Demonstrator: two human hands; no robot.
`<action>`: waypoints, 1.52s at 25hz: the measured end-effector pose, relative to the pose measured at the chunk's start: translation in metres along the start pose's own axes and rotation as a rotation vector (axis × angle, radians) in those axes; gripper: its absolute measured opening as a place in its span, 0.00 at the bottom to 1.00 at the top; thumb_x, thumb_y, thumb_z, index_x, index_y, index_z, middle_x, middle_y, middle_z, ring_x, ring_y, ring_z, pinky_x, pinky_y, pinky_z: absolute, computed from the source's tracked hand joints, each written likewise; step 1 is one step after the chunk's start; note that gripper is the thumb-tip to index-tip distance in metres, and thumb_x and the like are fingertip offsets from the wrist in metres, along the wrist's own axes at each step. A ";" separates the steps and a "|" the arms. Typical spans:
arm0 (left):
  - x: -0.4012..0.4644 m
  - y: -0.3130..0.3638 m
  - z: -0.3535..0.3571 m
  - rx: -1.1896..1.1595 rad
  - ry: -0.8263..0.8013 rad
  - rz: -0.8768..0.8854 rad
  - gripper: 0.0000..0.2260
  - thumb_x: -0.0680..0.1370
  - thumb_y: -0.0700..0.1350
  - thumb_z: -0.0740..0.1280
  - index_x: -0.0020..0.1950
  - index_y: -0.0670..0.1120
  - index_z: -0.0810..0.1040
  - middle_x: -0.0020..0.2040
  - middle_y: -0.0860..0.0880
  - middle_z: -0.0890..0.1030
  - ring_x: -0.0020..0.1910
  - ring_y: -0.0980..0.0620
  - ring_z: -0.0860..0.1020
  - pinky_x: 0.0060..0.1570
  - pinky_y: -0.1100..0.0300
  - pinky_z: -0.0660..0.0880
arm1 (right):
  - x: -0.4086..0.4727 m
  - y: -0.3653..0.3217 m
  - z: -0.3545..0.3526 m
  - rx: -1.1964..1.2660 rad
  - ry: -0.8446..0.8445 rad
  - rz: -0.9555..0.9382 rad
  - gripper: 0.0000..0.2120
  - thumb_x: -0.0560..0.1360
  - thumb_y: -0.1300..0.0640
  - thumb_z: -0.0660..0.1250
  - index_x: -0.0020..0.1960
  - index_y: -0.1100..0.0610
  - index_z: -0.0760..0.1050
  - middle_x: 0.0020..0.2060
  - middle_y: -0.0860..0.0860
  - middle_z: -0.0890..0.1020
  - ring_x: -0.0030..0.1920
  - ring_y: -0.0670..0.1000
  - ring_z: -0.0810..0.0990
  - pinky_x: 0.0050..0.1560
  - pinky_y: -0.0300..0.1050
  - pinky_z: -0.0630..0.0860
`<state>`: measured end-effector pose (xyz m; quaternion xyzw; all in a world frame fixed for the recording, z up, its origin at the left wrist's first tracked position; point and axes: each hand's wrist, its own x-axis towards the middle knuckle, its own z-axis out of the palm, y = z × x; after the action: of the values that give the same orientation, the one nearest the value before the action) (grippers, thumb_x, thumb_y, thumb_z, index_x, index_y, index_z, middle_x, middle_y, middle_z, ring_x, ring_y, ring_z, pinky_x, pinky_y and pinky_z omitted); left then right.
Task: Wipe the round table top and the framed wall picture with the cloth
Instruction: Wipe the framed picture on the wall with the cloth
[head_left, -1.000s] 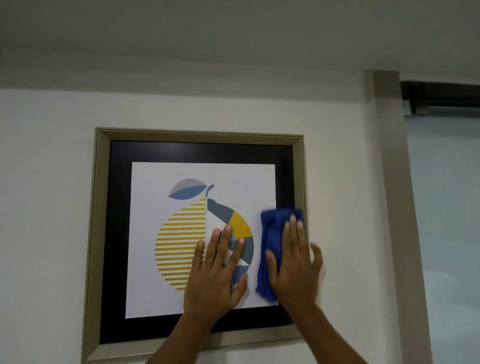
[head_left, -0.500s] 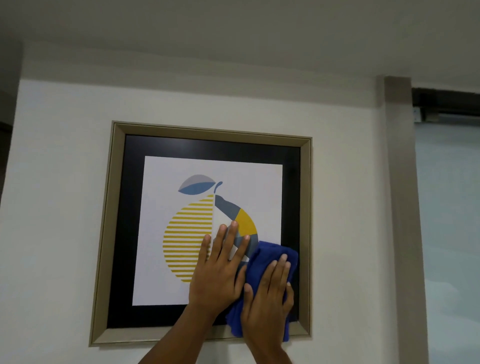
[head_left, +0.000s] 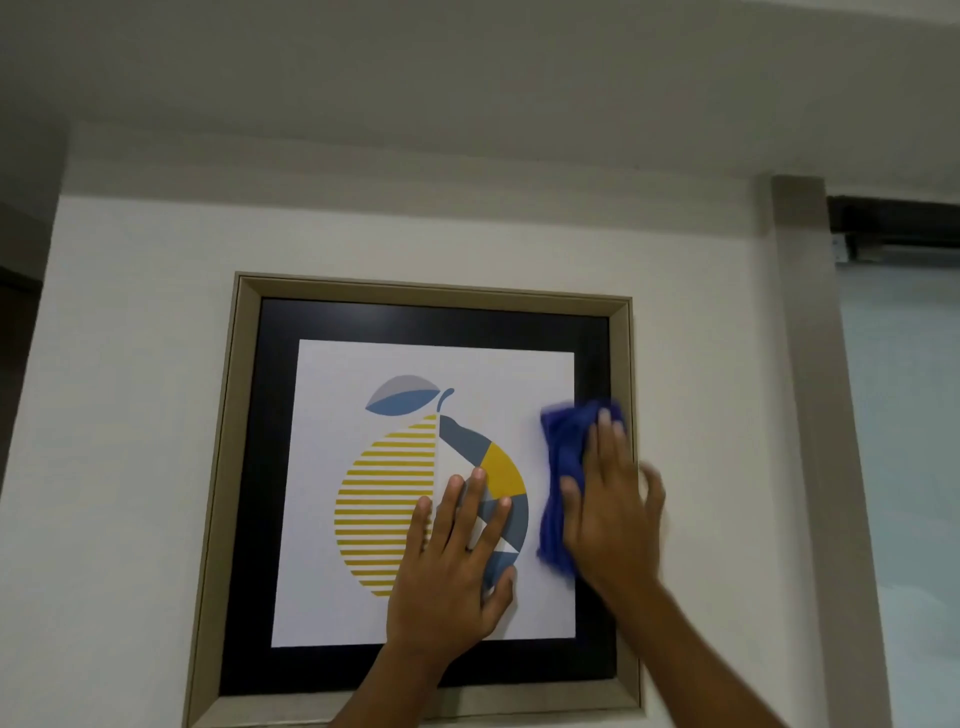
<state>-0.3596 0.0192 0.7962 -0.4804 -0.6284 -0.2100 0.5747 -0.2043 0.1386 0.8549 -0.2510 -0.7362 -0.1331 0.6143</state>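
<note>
Framed wall picture, a square print of a yellow-striped and blue-grey lemon on white paper with a black mat and pale gold frame, hangs on the white wall and fills the centre and lower half of the view. Blue cloth lies bunched against the picture's right side, over the edge of the white paper and the black mat. Right hand presses flat on the cloth, fingers spread and blurred. Left hand rests flat on the glass at lower centre, fingers released and splayed, holding nothing.
</note>
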 end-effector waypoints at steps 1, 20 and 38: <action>-0.001 0.000 0.000 0.001 0.002 -0.004 0.33 0.80 0.62 0.58 0.81 0.51 0.56 0.83 0.44 0.54 0.81 0.42 0.53 0.79 0.42 0.48 | 0.038 -0.003 -0.009 -0.008 0.017 -0.012 0.30 0.81 0.46 0.46 0.78 0.60 0.55 0.78 0.56 0.59 0.77 0.55 0.59 0.71 0.52 0.51; -0.001 0.000 0.001 0.025 -0.030 0.032 0.31 0.81 0.59 0.50 0.82 0.48 0.53 0.83 0.41 0.52 0.82 0.40 0.50 0.79 0.40 0.48 | -0.120 -0.042 0.041 0.039 -0.093 0.099 0.29 0.83 0.45 0.44 0.79 0.59 0.49 0.79 0.57 0.55 0.78 0.55 0.55 0.73 0.52 0.54; 0.001 0.000 0.002 0.026 0.016 0.029 0.32 0.80 0.61 0.56 0.81 0.49 0.55 0.83 0.42 0.53 0.81 0.40 0.51 0.78 0.39 0.49 | 0.084 -0.002 -0.011 -0.078 0.014 0.012 0.28 0.82 0.48 0.46 0.79 0.58 0.53 0.79 0.54 0.57 0.78 0.51 0.54 0.72 0.50 0.49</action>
<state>-0.3607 0.0210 0.7962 -0.4803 -0.6195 -0.1973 0.5888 -0.2061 0.1489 0.9390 -0.2782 -0.7246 -0.1596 0.6099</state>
